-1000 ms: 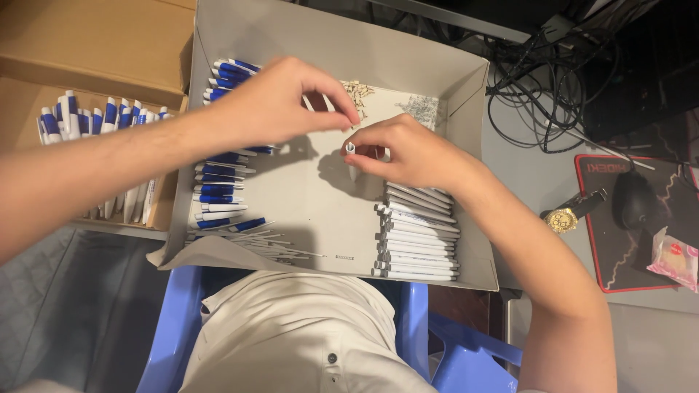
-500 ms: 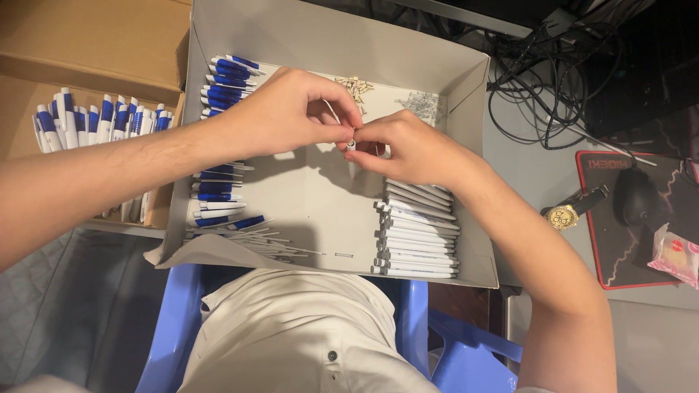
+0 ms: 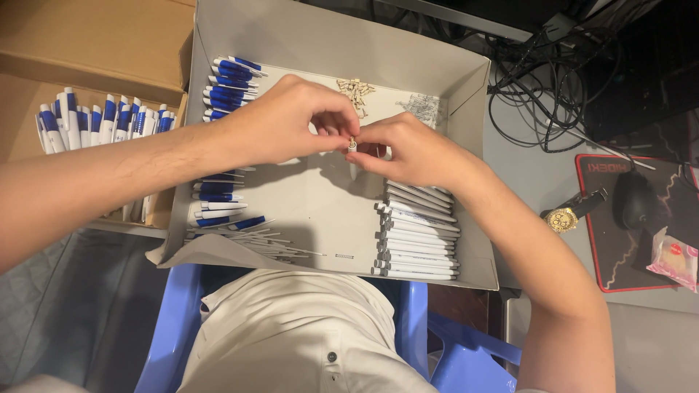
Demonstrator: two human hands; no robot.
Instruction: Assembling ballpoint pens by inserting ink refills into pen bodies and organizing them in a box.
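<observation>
**Pen barrel pinched upright between both hands over the tray**

Pen barrel (image 3: 354, 166), white and slim, stands almost on end at the centre of the frame, its long axis running top to bottom of the picture, tip pointing down toward the floor of the grey cardboard tray (image 3: 320, 218). Its upper end, a small dark-ringed opening, sits right where the two sets of fingertips meet.

The right hand (image 3: 408, 149) comes in from the right of the frame and is closed around the barrel's upper part, thumb and forefinger pinching it. The left hand (image 3: 291, 124) comes in from the left, its fingers curled shut and its thumb and forefinger nipped together at the barrel's top end; whether a small part is between them is too small to tell. Both hands touch the barrel, but the right one carries it, and the left meets it from the left side, at the top.

Under the right wrist, white barrels (image 3: 419, 236) lie stacked in the tray's lower right. Blue-and-white pen halves (image 3: 229, 80) lie along its left side, with thin refills (image 3: 269, 247) at the lower left. Small beige parts (image 3: 355, 89) and a pile of springs (image 3: 422, 108) sit at the tray's upper edge. Finished pens (image 3: 102, 120) fill a brown box at upper left.
</observation>
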